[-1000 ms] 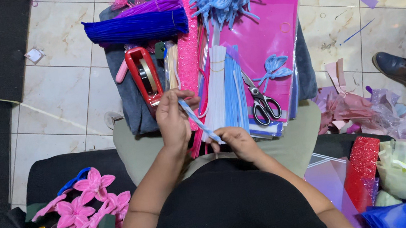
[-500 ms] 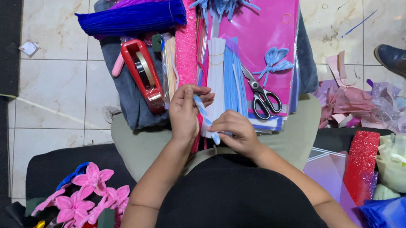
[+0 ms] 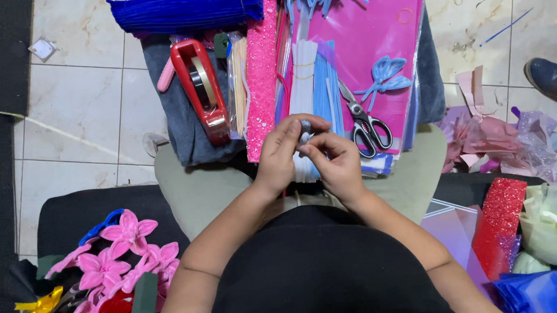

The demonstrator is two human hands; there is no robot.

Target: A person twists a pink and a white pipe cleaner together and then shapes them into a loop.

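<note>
We pinch a small light blue strip (image 3: 304, 133) between our left hand (image 3: 280, 153) and right hand (image 3: 334, 158), both closed on it over our lap near the scissors (image 3: 364, 123), so we think it needs careful little folds.

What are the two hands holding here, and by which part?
Both the left hand and right hand pinch a small pale blue strip between their fingertips; which part they grip cannot be told.
</note>
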